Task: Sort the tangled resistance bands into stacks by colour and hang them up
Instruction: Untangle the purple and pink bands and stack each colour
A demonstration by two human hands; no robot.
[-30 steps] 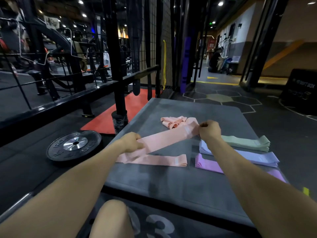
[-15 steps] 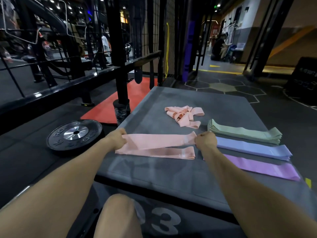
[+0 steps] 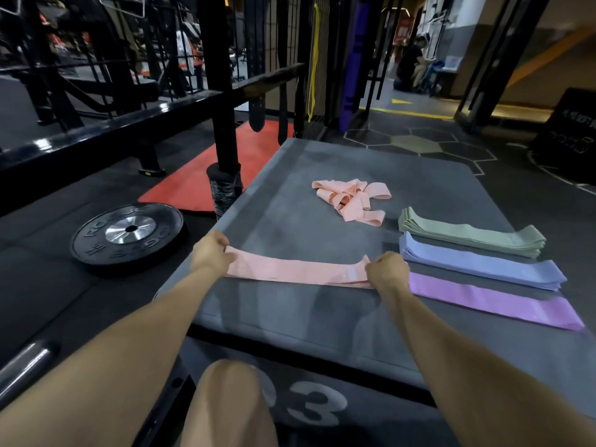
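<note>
While we hold the pink band (image 3: 296,271) stretched flat between both hands, the main risk is elastic recoil. If one hand lets go before the other, the band will likely snap toward the hand that keeps its hold and bunch up. That could skew the pink layer we think lies beneath it. The lower edge looks doubled, so a band may already be down there, though the blur near the right end leaves us unsure.

A second risk sits on the right. Our right hand (image 3: 386,269) is just beside the near ends of the blue stack (image 3: 483,266) and the purple stack (image 3: 496,301). A careless pull-away could drag those ends out of line. The green stack (image 3: 471,237) lies farther back and seems safer.

Fingers: our left hand (image 3: 211,254) is curled round the band's left end, thumb and fingers pinching it at the near left edge of the grey mat (image 3: 290,333). The right hand is closed as a fist on the right end, where a small flap of band stands up past the knuckles. Between the hands, the band rests on the mat or very close to it.

Still to sort: the tangled pink heap (image 3: 350,200), well apart toward the mat's far side. Nothing is hung yet.

Off the mat, left: a weight plate (image 3: 127,235) on the floor.
</note>
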